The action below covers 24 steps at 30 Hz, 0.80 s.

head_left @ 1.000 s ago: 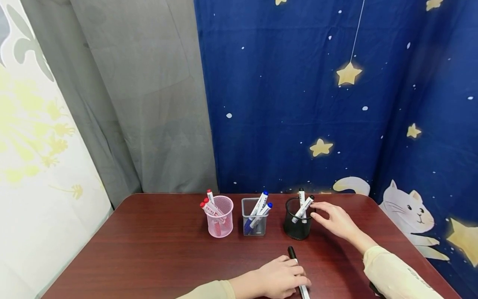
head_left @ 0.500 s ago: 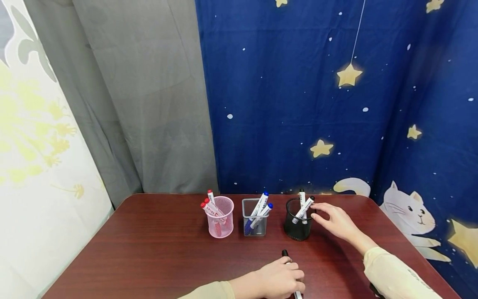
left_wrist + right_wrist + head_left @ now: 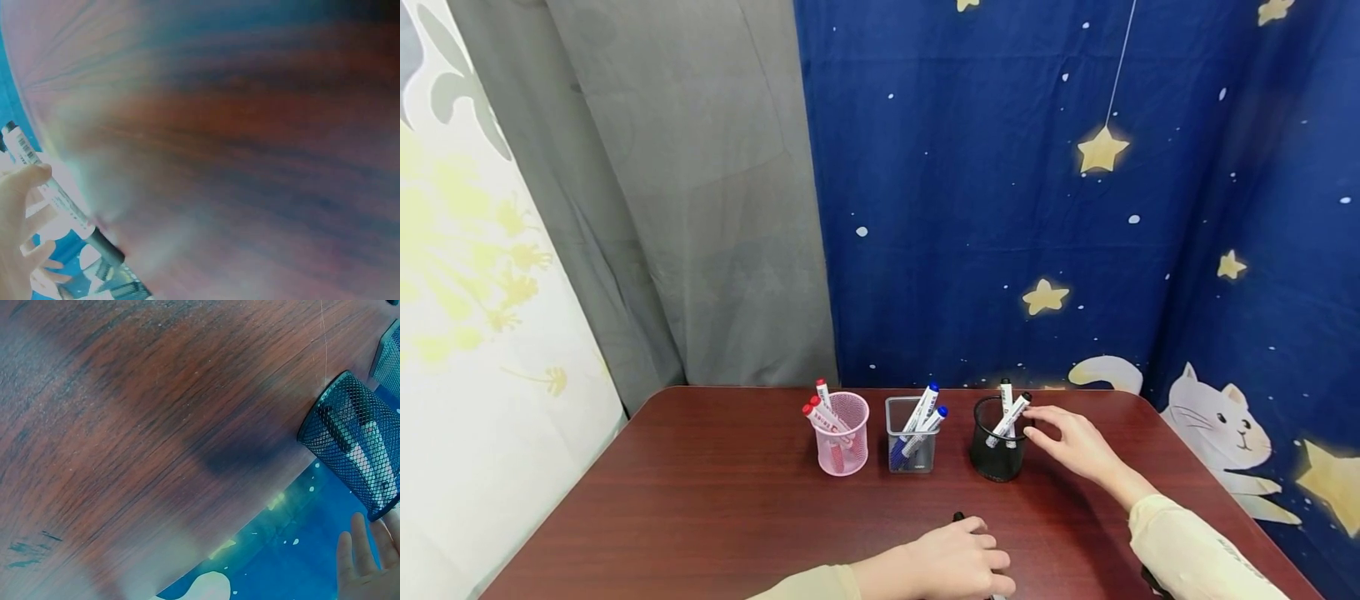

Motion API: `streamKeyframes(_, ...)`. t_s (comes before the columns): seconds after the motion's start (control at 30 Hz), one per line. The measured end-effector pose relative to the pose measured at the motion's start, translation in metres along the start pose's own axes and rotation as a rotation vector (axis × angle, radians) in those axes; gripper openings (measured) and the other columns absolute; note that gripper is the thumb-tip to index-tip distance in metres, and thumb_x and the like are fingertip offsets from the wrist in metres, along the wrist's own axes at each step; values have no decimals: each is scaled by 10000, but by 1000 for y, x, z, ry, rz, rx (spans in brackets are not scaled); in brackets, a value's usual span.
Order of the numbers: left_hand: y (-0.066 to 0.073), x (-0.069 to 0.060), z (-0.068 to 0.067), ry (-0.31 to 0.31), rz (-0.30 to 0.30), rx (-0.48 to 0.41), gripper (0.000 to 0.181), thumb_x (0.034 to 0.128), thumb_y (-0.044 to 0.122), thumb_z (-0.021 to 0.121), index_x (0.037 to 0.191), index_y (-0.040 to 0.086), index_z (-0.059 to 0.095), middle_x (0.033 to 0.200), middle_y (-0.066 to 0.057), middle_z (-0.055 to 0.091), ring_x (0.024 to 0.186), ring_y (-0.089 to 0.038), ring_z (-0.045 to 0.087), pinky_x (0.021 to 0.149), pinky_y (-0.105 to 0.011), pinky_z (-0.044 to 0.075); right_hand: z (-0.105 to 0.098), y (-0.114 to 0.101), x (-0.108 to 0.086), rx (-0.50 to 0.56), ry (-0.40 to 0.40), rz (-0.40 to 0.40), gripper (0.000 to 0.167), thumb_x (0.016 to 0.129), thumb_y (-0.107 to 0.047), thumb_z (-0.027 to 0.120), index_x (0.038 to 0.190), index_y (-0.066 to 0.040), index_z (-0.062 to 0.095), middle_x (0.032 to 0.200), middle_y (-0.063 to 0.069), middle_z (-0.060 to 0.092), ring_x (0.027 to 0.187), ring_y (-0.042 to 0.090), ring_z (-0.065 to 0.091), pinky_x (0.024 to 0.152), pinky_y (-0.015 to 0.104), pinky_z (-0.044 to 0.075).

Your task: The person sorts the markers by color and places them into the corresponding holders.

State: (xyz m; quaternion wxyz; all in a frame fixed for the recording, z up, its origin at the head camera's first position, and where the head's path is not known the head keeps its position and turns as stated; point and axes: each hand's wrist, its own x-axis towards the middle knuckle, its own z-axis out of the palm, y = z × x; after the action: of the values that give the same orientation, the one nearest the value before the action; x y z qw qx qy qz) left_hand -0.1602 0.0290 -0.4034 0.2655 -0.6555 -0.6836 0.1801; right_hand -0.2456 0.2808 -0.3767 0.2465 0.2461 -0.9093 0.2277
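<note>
My left hand [image 3: 955, 562] is low over the front of the table and grips a white marker with a black cap [image 3: 69, 203]. In the head view the hand covers most of that marker; only its cap end [image 3: 958, 517] and a bit of its other end show. At the black mesh pen cup [image 3: 996, 463], my right hand [image 3: 1078, 446] is by the right side of the rim, fingers fairly straight. Whether it touches the rim or a marker I cannot tell. Two black-capped markers [image 3: 1009, 421] lean in this cup.
Left of the black cup are a grey square pen holder [image 3: 922, 462] with blue-capped markers [image 3: 927, 414] and a pink mesh cup [image 3: 850, 462] with several red-capped markers [image 3: 829, 419]. All stand near the back edge of the brown table [image 3: 715, 500], before the curtains [image 3: 925, 250].
My left hand has shifted slightly left with the marker, whose cap end has moved left and drawn back toward the hand. The right hand and the cups have stayed put.
</note>
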Motion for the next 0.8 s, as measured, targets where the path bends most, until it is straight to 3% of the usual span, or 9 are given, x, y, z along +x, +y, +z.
streamKeyframes(0.1,0,-1,-7,46,3,20,141,881,353,414,912,375,550,834,202,487,775,-2,477,824,-244,320,0,0,0,-4,6,-3,283,792,-216,659,1033,-69,641,1026,80,611,953,245,559,777,428,419)
streamKeyframes(0.23,-3,-1,-20,76,17,-20,155,894,316,401,920,355,548,820,198,487,755,10,484,813,-206,318,1,1,0,-11,12,-3,277,789,-211,663,1025,-67,644,1018,79,614,943,247,564,769,427,422)
streamKeyframes(0.47,-12,-2,-40,101,2,-134,182,850,316,525,1027,335,564,861,195,506,826,36,491,845,-154,292,0,-1,0,-7,7,-2,270,792,-199,662,1023,-60,643,1015,89,613,938,258,564,766,437,422)
streamKeyframes(0.63,-18,-5,-53,89,-28,-314,231,841,314,578,1068,274,576,918,167,536,906,45,482,855,-133,290,-1,-3,0,-16,0,-2,276,792,-202,660,1028,-59,641,1018,91,612,938,257,564,758,435,425)
streamKeyframes(0.8,-26,-7,-66,146,-77,-498,218,847,322,581,1043,226,582,880,167,525,813,97,445,810,-107,314,-1,-4,1,-12,3,-3,272,792,-195,661,1026,-58,642,1014,91,614,935,258,565,756,434,426)
